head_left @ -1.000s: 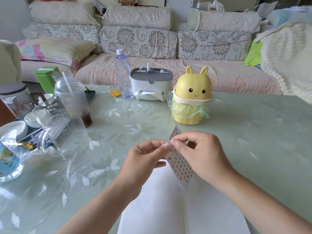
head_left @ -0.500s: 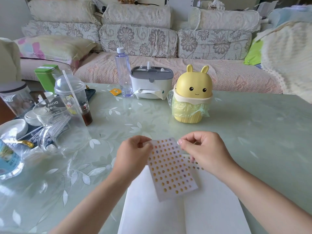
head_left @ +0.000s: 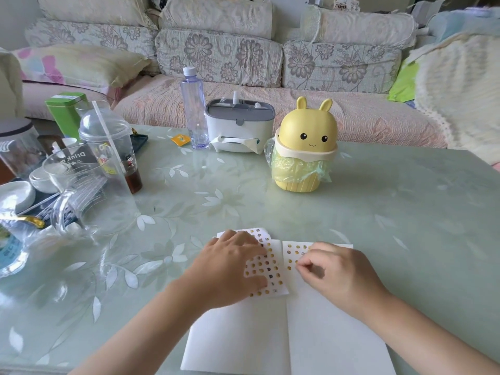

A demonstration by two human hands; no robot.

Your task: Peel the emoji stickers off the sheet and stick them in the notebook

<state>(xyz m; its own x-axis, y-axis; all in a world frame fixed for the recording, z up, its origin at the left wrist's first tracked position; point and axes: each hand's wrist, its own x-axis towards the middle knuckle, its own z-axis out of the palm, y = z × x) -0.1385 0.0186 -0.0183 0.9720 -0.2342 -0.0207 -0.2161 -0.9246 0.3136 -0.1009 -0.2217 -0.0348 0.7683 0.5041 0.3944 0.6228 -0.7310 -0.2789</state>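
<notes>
An open white notebook lies on the table in front of me. The emoji sticker sheet, with several rows of small yellow faces, lies flat on the top of its left page. My left hand rests palm down on the sheet and pins it, covering its left half. My right hand is on the right page, thumb and forefinger pinched together and touching the paper, seemingly on a tiny sticker I can barely make out. Several stuck stickers sit in short rows at that page's top left.
A yellow bunny-shaped bin stands behind the notebook. A grey-and-white tissue box and a water bottle are further back. A glass jug, a lidded drink cup, bowls and jars crowd the left. A sofa runs behind the table.
Both hands held the sheet up in the air; now it lies on the left page under my left hand, and my right hand has dropped to the right page.
</notes>
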